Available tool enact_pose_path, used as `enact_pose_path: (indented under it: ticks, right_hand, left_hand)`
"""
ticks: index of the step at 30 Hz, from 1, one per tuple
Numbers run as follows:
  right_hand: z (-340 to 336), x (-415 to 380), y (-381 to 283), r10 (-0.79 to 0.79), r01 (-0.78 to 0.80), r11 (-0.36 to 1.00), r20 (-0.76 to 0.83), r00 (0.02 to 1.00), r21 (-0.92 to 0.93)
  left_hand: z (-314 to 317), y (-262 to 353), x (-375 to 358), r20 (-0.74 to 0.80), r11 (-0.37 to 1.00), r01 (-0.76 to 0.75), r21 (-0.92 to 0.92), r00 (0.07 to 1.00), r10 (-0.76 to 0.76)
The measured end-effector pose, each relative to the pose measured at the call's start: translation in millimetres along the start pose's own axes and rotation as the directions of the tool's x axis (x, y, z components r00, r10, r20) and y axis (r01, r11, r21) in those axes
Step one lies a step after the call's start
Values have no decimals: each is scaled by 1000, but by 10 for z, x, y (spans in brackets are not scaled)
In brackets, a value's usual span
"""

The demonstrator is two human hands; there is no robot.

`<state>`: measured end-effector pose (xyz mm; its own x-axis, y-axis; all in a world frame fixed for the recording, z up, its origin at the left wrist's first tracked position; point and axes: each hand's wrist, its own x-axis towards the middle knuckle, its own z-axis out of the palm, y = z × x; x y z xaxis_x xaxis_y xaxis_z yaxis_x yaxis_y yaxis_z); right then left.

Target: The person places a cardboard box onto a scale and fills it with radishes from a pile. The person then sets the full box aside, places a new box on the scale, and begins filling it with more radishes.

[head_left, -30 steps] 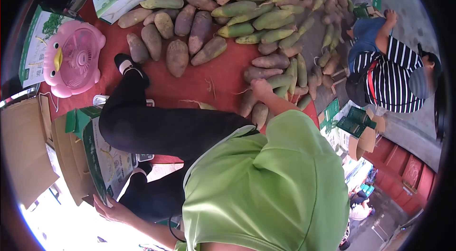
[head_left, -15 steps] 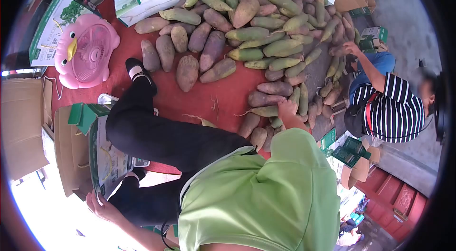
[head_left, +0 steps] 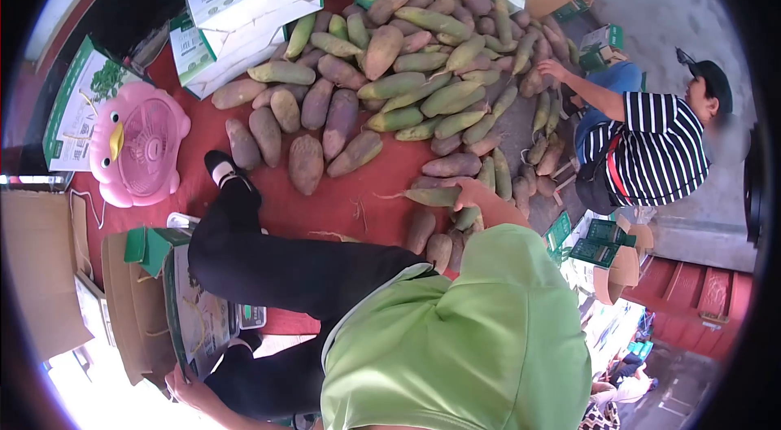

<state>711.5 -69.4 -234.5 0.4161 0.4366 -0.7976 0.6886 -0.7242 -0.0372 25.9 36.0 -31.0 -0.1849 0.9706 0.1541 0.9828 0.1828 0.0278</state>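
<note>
My right hand (head_left: 472, 194) has its fingers round the thick end of a green radish (head_left: 433, 196), whose thin root points left. Reddish-purple radishes (head_left: 451, 165) lie just above it, and brown ones (head_left: 439, 251) below. At the lower left, my left hand (head_left: 189, 389) grips the near edge of an open white-and-green carton (head_left: 191, 308), with the fingertips partly hidden. A big heap of green radishes (head_left: 451, 96) and purple ones (head_left: 339, 122) covers the red sheet (head_left: 366, 178) ahead.
A pink penguin-shaped basket (head_left: 146, 141) and a printed carton (head_left: 73, 125) stand at the left. White cartons (head_left: 252, 3) are stacked at the upper left. A co-worker in a striped top (head_left: 651, 149) reaches into the heap from the right. Open boxes (head_left: 606, 255) sit at the lower right.
The view has turned, so the heap appears further left. My right hand has closed round the green radish and drawn it slightly off the pile. My left hand still grips the carton.
</note>
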Motion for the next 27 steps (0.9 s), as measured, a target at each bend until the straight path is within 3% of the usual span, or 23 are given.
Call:
enact_pose_path:
  ticks: [1, 2, 4, 5, 7, 10, 12, 13, 16, 19, 22, 25, 27]
  right_hand:
    - [218, 370, 289, -64, 66, 997, -52, 997, 44]
    - [111, 369, 324, -74, 77, 996, -57, 996, 40]
    - [-167, 304, 234, -106, 116, 956, -53, 993, 271]
    - [-225, 318, 205, -124, 131, 956, -46, 991, 263]
    - [-387, 367, 103, -178, 268, 797, -214, 961, 541]
    - [-894, -189, -787, -231, 383, 737, -325, 917, 557]
    - [-979, -93, -1178, -331, 523, 722, -438, 836, 452]
    - [-1057, -166, -1446, -427, 617, 657, -461, 778, 433]
    - [-1336, -481, -2363, -653, 807, 489, -475, 590, 330]
    - [-1525, -1047, -3263, -827, 958, 277, -489, 276, 70]
    - [-1545, -1556, -4079, -914, 992, 38, -405, -14, -119]
    - [-1237, -2108, -4763, -861, 945, -244, -400, -315, -218]
    - [-934, -2388, -5183, -907, 939, -297, -258, -334, -172]
  left_hand:
    - [0, 17, 1, -10, 1000, 14, -22, 1000, -14]
    - [-1, 30, 3, -18, 999, 23, -22, 1000, -23]
    - [-48, 109, -1, -29, 997, -14, 72, 999, 16]
    - [-68, 175, -6, -46, 999, 2, 53, 999, 0]
    - [-54, 177, -10, -58, 997, 5, 72, 998, -1]
    - [-8, 173, -23, -82, 999, 26, 35, 996, -23]
    - [26, 166, -35, -116, 1000, -1, 17, 993, 3]
    - [39, 154, -54, -107, 998, 13, -57, 994, -19]
    - [5, 242, -84, -50, 991, 123, -44, 991, -125]
    - [-27, 291, -118, -99, 988, 132, 81, 987, -124]
    - [-9, 284, -125, -97, 980, 167, 107, 983, -157]
    - [46, 260, -137, -74, 975, 181, 127, 982, -173]
    - [40, 212, -171, -73, 974, 188, 127, 981, -180]
